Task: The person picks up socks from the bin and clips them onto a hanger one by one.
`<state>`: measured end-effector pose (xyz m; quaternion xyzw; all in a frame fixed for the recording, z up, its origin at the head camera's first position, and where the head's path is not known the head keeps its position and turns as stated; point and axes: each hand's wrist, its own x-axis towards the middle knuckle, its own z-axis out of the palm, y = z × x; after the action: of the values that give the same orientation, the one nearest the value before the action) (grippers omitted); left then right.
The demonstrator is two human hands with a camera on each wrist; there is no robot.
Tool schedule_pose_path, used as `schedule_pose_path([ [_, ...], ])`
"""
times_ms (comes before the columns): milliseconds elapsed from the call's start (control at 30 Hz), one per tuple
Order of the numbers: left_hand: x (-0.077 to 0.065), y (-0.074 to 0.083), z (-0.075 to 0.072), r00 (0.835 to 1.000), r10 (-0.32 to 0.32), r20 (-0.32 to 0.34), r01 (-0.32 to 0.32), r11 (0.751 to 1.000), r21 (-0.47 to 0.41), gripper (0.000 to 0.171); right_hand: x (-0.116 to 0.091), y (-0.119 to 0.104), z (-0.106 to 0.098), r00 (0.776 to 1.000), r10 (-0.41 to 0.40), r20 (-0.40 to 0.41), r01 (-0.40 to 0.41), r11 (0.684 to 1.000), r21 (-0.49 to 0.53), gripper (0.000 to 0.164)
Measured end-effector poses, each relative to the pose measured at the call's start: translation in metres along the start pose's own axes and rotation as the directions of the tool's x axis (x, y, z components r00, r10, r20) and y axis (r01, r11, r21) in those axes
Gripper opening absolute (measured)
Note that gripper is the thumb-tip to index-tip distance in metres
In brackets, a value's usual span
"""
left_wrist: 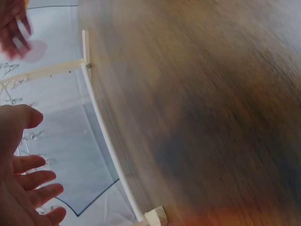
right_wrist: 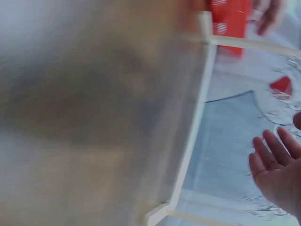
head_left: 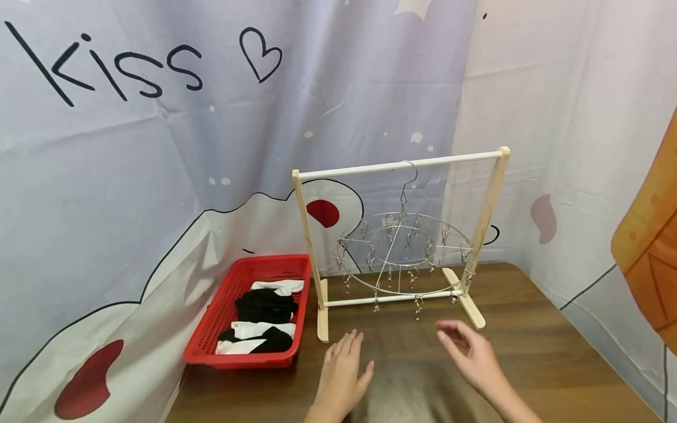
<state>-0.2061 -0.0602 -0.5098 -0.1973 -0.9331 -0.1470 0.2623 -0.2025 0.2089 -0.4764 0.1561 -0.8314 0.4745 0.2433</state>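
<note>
Both hands hover over the brown table in front of a small wooden rack, holding nothing. The left hand (head_left: 340,373) has its fingers extended forward, close to the rack's left foot and the red basket (head_left: 193,346). My right hand (head_left: 472,355) has loosely bent fingers and stands near the rack's right foot (head_left: 471,308). From the rack's white top bar (head_left: 349,171) hangs a round wire sock hanger (head_left: 399,258) by its hook, with several metal clips dangling bare. Inside the basket lie black clothes (head_left: 264,306) and white ones (head_left: 280,286), folded or bunched together.
The wooden table (head_left: 555,346) ends at a rounded corner at the back right. A printed curtain (head_left: 338,88) with "kiss" lettering hangs behind and along both sides. The rack's lower white bar (head_left: 391,299) runs low across, between its two feet.
</note>
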Motion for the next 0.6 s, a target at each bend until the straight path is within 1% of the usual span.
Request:
schedule_pose_path([
  [33, 0.001, 0.000, 0.000, 1.000, -0.007, -0.024, 0.006, 1.000, -0.027, 0.052, 0.008, -0.005, 0.000, 0.999, 0.040, 0.016, -0.042, 0.995, 0.093, 0.029],
  [67, 0.001, 0.001, 0.000, 0.999, -0.013, -0.047, 0.010, 0.999, -0.051, 0.050, 0.016, -0.009, -0.001, 0.997, 0.070, 0.040, -0.075, 0.984, 0.162, 0.033],
  [133, 0.003, 0.002, 0.000, 0.996, -0.032, -0.087, 0.022, 0.993, -0.113, 0.046, 0.029, -0.015, 0.001, 0.992, 0.093, 0.080, -0.108, 0.969, 0.224, 0.039],
  [167, 0.004, 0.003, 0.001, 0.994, -0.045, -0.103, 0.030, 0.990, -0.141, 0.044, 0.034, -0.017, 0.003, 0.992, 0.089, 0.091, -0.108, 0.966, 0.233, 0.040],
  [200, 0.005, 0.004, 0.001, 0.992, -0.059, -0.116, 0.039, 0.985, -0.165, 0.043, 0.038, -0.018, 0.005, 0.993, 0.068, 0.096, -0.088, 0.970, 0.227, 0.038],
  [233, 0.006, 0.005, 0.001, 0.990, -0.072, -0.125, 0.048, 0.982, -0.185, 0.041, 0.041, -0.020, 0.008, 0.995, 0.053, 0.089, -0.071, 0.974, 0.217, 0.034],
  [300, 0.008, 0.007, 0.000, 0.986, -0.095, -0.134, 0.065, 0.975, -0.210, 0.039, 0.045, -0.021, 0.014, 0.998, 0.023, 0.053, -0.033, 0.980, 0.197, 0.023],
  [400, 0.008, 0.007, -0.002, 0.984, -0.115, -0.140, 0.081, 0.970, -0.229, 0.038, 0.046, -0.022, 0.021, 1.000, -0.014, -0.009, 0.015, 0.976, 0.215, 0.011],
  [500, 0.007, 0.005, -0.005, 0.982, -0.121, -0.148, 0.083, 0.968, -0.237, 0.036, 0.045, -0.022, 0.025, 0.999, -0.024, -0.041, 0.034, 0.969, 0.246, 0.010],
  [600, 0.005, 0.001, -0.007, 0.980, -0.131, -0.153, 0.090, 0.965, -0.246, 0.035, 0.045, -0.022, 0.024, 0.999, -0.021, -0.045, 0.033, 0.955, 0.295, 0.009],
])
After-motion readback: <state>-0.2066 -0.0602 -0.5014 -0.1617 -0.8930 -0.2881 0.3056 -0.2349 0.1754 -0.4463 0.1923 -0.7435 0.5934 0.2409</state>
